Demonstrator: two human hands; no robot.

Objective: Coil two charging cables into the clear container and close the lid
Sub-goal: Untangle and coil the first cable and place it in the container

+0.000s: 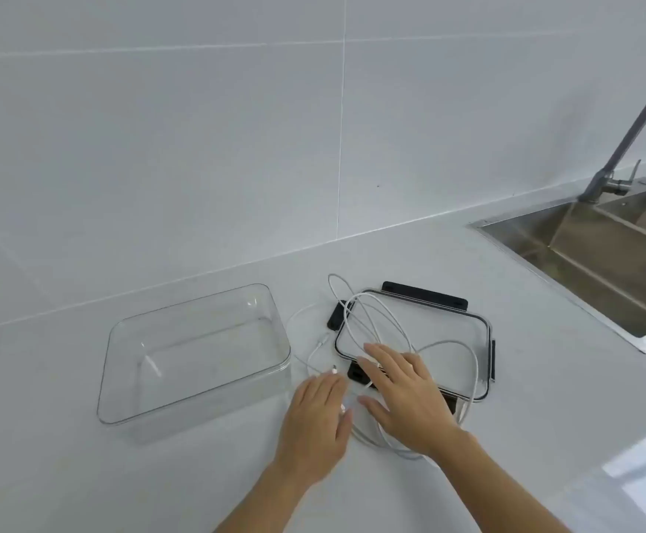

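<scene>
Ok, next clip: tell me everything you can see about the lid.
The lid is a clear rectangular panel with rounded corners, a dark rim and black latch flaps on all four sides, apparently plastic. It lies flat on the white counter, right of the empty clear container and apart from it, not fitted on. Loose loops of white cable sprawl over it. The right hand covers its near-left corner; whether it presses on the lid cannot be told.

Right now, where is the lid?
In the head view, the lid lies flat on the counter, right of the container, under the cables.
</scene>
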